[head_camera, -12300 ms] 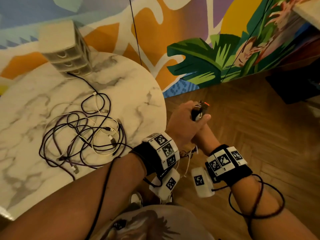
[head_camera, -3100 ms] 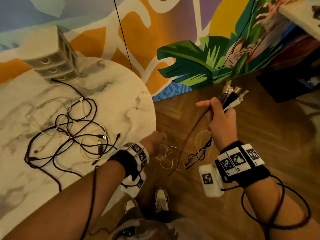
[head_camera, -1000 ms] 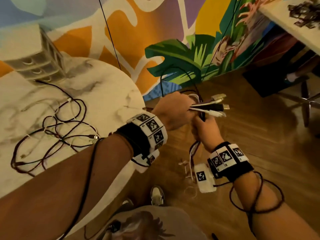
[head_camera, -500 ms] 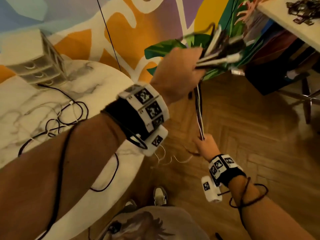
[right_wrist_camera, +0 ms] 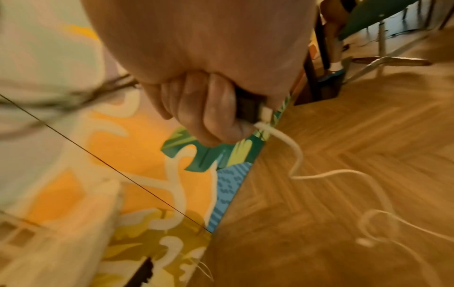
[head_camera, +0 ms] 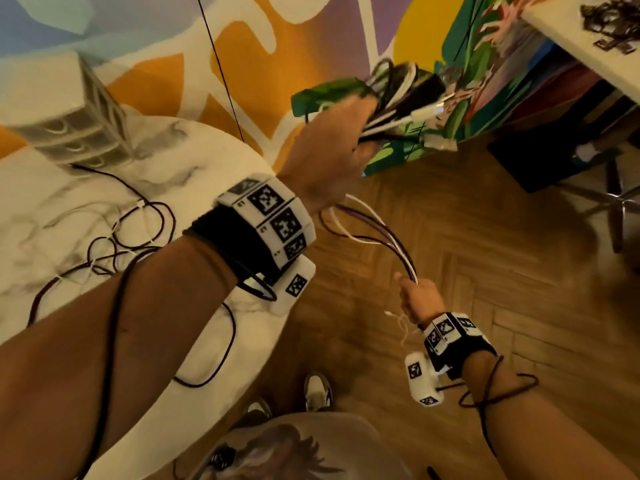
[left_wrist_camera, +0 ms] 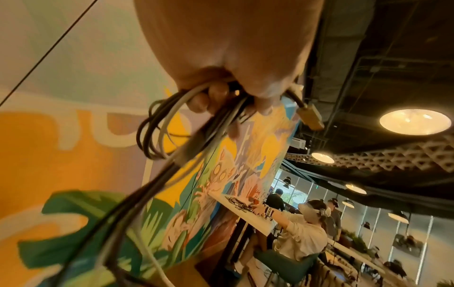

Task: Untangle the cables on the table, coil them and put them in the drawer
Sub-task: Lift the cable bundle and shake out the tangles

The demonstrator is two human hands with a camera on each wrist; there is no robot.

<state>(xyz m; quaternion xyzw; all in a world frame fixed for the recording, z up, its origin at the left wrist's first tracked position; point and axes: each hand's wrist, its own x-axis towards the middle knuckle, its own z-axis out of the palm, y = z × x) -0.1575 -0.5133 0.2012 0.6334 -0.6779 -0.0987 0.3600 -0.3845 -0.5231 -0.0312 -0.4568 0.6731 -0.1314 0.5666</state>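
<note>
The left hand [head_camera: 332, 150] is held high, past the round white marble surface's [head_camera: 214, 355] edge, fingers curled round a bunch of black and white cables [head_camera: 398, 109]. Below it, over open wooden floor [head_camera: 485, 271], the right hand [head_camera: 417, 301] grips the same bunch. More tangled cables [head_camera: 114, 244] lie on the surface.

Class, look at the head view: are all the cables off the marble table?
No, a tangle of dark and white cables lies on the marble table.

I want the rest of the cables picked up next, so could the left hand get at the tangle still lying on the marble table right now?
Probably not yet. The left hand is raised off to the table's side, its fingers gripping a cable bundle. Nothing covers the tangle on the table; the hand just needs freeing.
</note>
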